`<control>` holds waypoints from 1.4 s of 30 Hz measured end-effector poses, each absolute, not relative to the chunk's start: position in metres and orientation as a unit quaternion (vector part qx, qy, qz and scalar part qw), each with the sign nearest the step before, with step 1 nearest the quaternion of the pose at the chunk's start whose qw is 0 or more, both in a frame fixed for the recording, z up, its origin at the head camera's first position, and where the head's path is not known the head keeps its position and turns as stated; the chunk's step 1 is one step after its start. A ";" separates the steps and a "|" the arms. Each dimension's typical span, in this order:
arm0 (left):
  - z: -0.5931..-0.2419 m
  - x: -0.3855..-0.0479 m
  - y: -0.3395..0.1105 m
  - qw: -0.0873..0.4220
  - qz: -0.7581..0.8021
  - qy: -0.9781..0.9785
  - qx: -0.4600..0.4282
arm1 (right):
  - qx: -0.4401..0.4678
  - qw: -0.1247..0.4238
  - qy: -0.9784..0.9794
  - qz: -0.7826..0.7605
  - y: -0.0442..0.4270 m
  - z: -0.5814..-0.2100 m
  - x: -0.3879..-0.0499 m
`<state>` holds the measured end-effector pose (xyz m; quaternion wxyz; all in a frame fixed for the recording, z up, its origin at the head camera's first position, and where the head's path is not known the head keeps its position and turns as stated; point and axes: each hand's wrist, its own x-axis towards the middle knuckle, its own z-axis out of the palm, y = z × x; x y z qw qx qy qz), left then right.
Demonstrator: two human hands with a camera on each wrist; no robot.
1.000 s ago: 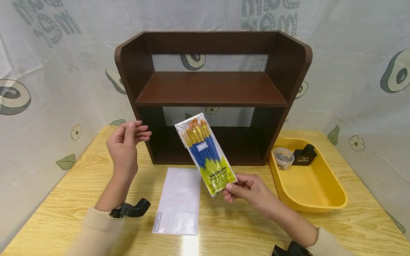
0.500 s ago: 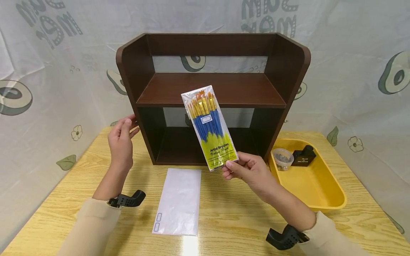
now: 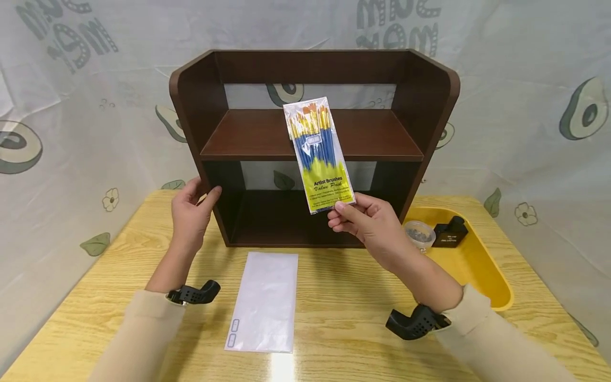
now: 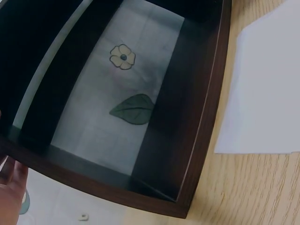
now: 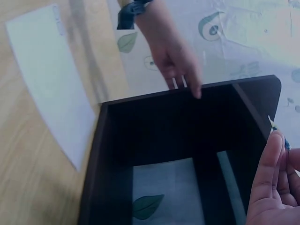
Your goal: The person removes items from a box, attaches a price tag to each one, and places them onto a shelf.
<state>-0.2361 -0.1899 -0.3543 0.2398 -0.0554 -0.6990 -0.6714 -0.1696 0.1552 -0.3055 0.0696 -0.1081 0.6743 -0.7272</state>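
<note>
My right hand (image 3: pixel 379 231) pinches the lower end of a clear pack of paintbrushes (image 3: pixel 317 154) between thumb and fingers. Blue handles and orange bristles show through the plastic, and the pack is slightly tilted in front of a dark brown two-tier shelf (image 3: pixel 248 135). In the right wrist view only a thin edge of the pack shows. At the shelf's left side panel, my left hand (image 3: pixel 191 215) grips the panel, thumb at the front edge and fingers around the outside. The fingers (image 4: pixel 18 178) also show outside the panel in the left wrist view.
A white sheet (image 3: pixel 262 302) with two small labels lies on the wooden table (image 3: pixel 343 329) before the shelf. To the right, partly behind my right arm, a yellow tray (image 3: pixel 472 276) holds a small round tub (image 3: pixel 420 233) and a black bottle (image 3: pixel 450 233).
My right hand has raised the paintbrush pack from the lower compartment's height to in front of the upper tier, turning it more upright. My left hand has moved onto the shelf's left panel.
</note>
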 end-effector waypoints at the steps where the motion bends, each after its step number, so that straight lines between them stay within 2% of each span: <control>1: -0.354 -0.236 -0.190 0.236 -0.669 -0.703 -0.054 | -0.109 0.069 0.670 -0.731 0.154 -0.303 -0.171; 9: -0.359 -0.236 -0.192 0.211 -0.643 -0.735 -0.028 | -0.093 0.054 0.648 -0.754 0.142 -0.279 -0.187; 18: -0.363 -0.237 -0.192 0.213 -0.623 -0.752 -0.020 | -0.058 0.043 0.647 -0.759 0.131 -0.263 -0.198; 29: -0.364 -0.236 -0.193 0.220 -0.624 -0.750 -0.019 | -0.044 0.039 0.626 -0.777 0.122 -0.259 -0.204; 42: -0.364 -0.235 -0.193 0.221 -0.623 -0.750 -0.023 | -0.012 0.007 0.622 -0.783 0.112 -0.260 -0.209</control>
